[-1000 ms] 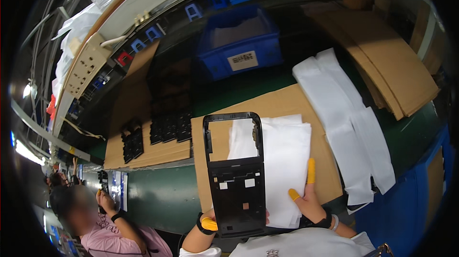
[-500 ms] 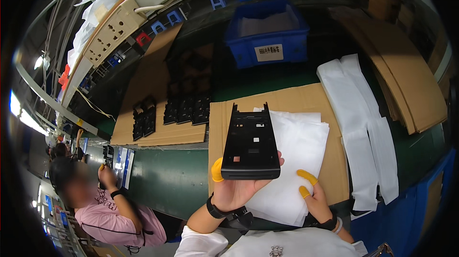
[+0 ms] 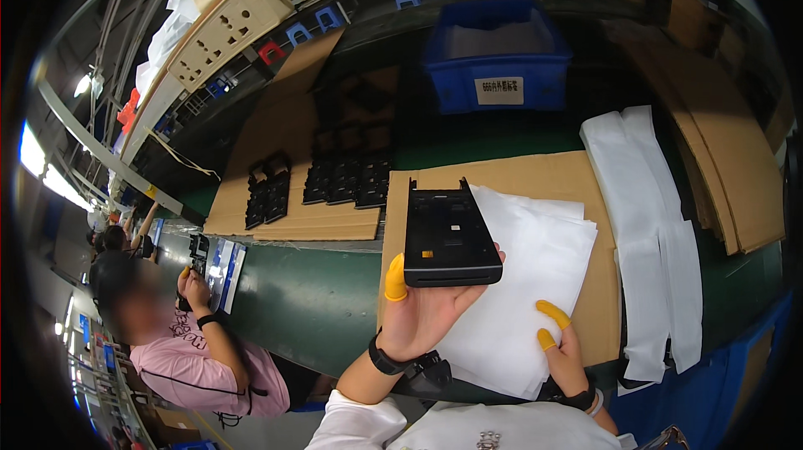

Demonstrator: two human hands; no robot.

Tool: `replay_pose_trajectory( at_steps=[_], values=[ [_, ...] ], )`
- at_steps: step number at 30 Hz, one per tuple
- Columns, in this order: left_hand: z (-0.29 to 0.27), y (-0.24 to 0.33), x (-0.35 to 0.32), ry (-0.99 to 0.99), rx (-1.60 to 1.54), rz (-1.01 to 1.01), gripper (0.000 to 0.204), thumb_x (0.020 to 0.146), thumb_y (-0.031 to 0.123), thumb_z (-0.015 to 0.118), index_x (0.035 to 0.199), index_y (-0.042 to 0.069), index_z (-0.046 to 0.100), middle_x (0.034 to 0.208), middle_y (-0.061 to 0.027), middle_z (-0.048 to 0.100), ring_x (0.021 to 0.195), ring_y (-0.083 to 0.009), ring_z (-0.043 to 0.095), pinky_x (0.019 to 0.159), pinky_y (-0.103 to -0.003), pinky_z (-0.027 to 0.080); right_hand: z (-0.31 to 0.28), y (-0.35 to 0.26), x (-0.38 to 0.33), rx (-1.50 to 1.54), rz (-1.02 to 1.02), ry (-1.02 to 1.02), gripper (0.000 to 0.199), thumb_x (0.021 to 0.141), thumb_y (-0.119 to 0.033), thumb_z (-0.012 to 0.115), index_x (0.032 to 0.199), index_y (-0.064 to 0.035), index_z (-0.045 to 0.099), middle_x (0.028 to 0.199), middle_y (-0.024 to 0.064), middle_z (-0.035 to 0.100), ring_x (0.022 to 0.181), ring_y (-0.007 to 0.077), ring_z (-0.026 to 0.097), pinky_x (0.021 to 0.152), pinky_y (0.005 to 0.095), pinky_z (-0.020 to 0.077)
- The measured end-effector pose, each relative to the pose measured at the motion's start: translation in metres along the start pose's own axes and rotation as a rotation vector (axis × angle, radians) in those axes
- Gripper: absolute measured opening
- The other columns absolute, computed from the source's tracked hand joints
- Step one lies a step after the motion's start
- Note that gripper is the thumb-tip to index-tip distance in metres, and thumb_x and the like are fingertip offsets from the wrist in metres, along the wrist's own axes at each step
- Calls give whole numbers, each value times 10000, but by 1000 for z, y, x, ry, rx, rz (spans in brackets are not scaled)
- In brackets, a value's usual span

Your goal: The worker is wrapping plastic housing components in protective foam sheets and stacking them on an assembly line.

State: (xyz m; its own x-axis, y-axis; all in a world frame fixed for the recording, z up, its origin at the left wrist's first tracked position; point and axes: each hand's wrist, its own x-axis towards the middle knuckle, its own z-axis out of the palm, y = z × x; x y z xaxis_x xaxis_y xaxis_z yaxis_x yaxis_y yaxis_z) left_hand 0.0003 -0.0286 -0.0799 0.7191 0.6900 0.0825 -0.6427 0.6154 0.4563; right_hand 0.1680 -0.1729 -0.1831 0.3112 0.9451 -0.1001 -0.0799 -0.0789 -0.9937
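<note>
My left hand (image 3: 418, 316) grips a black plastic housing (image 3: 449, 237) from underneath, holding it up over the work surface. The housing is a long shell with small cut-outs, a thick near edge and two prongs at its far end. A yellow finger cot shows on the thumb beside its left edge. White foam sheets (image 3: 535, 274) lie in a loose stack behind and below the housing. At the right edge of that stack lies my right hand (image 3: 569, 358), open, with two fingers in yellow cots apart and touching the top sheet.
Cardboard (image 3: 602, 266) lies under the sheets; long white foam sleeves (image 3: 640, 199) are to its right. Several black housings (image 3: 347, 178) rest on cardboard at the left. A blue bin (image 3: 498, 74) stands behind, folded cardboard (image 3: 711, 140) far right. A co-worker (image 3: 209, 358) sits at the left.
My left hand has raised the housing slightly and tilted it, so its top looks shorter. The whole view has shifted a little; my right hand stays at the sheets.
</note>
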Motion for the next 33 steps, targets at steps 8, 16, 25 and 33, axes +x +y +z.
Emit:
replay_pose_trajectory(
  at_steps=[8, 16, 25, 33],
  values=[
    [-50, 69, -14, 344, 769, 100, 593, 830, 219, 484, 1370, 162, 247, 1212, -117, 451, 1079, -277, 500, 921, -498, 409, 0, -1, 0, -14, 9, 29, 377, 837, 20, 486, 1213, 11, 456, 1187, 112, 518, 1066, 168, 476, 942, 260, 346],
    [-146, 232, -10, 1080, 1494, 27, 417, 842, 268, 545, 1246, 177, 492, 911, 6, 568, 782, -106, 530, 763, -284, 442, -2, -5, 2, -36, 33, 57, 339, 838, 16, 482, 1176, 10, 494, 1157, 109, 533, 1026, 162, 491, 918, 250, 362],
    [-252, 285, -10, 1135, 2162, 108, 364, 824, 218, 554, 1165, 93, 544, 1079, -201, 583, 1022, -351, 538, 884, -373, 415, 1, -4, -1, 9, 46, 48, 337, 835, 18, 484, 1171, 6, 503, 1145, 98, 543, 1025, 150, 491, 919, 246, 359],
    [-178, 227, 69, 665, 2290, 407, 502, 885, 238, 494, 1293, -9, 338, 1354, -255, 298, 1251, -392, 293, 1004, -436, 286, -1, 6, 1, 69, 31, 15, 342, 843, 11, 482, 1184, 6, 497, 1160, 84, 541, 1041, 134, 484, 929, 243, 346]
  ],
)
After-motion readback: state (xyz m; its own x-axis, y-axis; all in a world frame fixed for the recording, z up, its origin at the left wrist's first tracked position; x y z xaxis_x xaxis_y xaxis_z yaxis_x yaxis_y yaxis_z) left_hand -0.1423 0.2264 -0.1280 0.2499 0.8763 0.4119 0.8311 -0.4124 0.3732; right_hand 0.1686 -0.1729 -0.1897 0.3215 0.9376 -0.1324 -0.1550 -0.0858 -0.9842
